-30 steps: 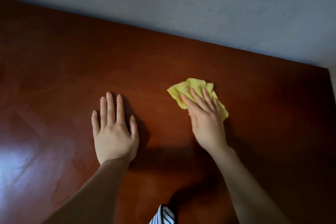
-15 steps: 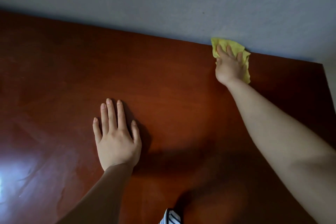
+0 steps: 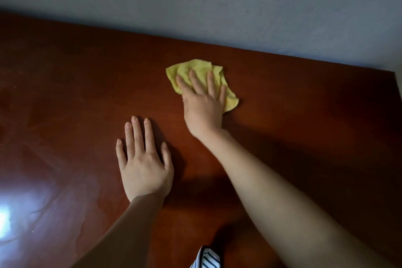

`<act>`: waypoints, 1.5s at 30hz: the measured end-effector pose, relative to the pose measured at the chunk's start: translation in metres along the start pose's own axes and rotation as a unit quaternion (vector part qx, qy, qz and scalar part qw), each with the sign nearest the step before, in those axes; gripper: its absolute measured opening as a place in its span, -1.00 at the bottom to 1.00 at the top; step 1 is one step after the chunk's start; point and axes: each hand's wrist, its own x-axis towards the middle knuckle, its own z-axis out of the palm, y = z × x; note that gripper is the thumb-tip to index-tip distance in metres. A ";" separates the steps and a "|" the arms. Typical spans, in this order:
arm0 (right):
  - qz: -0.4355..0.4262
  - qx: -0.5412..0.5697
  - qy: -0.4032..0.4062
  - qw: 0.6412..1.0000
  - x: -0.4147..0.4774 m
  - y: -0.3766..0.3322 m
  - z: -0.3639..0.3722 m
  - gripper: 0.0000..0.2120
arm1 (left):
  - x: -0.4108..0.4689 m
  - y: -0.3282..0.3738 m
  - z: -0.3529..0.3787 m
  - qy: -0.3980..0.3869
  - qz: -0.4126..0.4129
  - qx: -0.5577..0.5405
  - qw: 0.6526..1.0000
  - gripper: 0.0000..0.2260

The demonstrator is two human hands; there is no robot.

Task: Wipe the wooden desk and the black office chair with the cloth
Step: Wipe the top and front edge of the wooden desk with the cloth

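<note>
While the right hand (image 3: pixel 203 106) lies flat on the yellow cloth (image 3: pixel 196 68), fingers straight and spread, pressing it onto the reddish-brown wooden worktop (image 3: pixel 76 93), the left hand (image 3: pixel 144 167) rests palm-down on the bare wood, nearer the person than the cloth and to its left, not touching it. That hand is spread flat too, fingers straight, thumb out, holding nothing. The cloth is crumpled and shows beyond the right fingertips and past the little-finger side. It lies short of the worktop's far edge, where a grey wall (image 3: pixel 217 6) rises behind it. Well nearer than the cloth, at the bottom of the view, a scrap of blue-and-white striped fabric (image 3: pixel 206 259) shows.
</note>
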 end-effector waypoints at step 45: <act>-0.094 -0.030 0.013 0.995 0.060 0.024 -0.003 -0.57 | 0.000 0.001 0.000 0.003 0.001 0.003 1.000 -0.45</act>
